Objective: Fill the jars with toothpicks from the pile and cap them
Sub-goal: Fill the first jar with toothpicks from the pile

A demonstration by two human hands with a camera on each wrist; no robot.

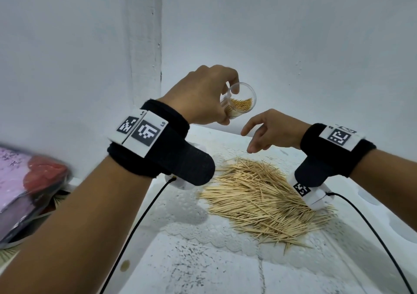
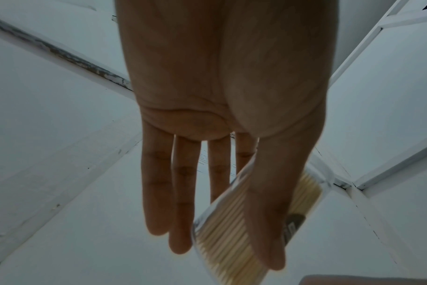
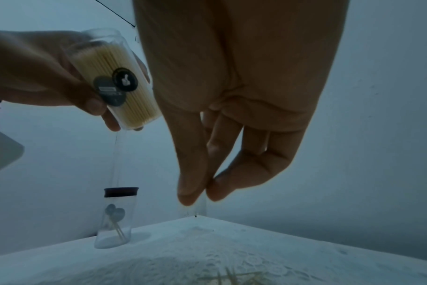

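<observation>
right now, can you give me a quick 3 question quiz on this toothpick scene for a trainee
1. True or false: the jar held in the left hand has its cap on.
2. Multiple choice: where is the second jar, the one with the dark cap?
A. in the right hand
B. standing upright on the table by the wall
C. lying on the pile
3. Fill in: the right hand hovers above the ____ of toothpicks, and no toothpick can be made out in it.

Key
1. False: its mouth is open, toothpick tips showing.
2. B
3. pile
</observation>
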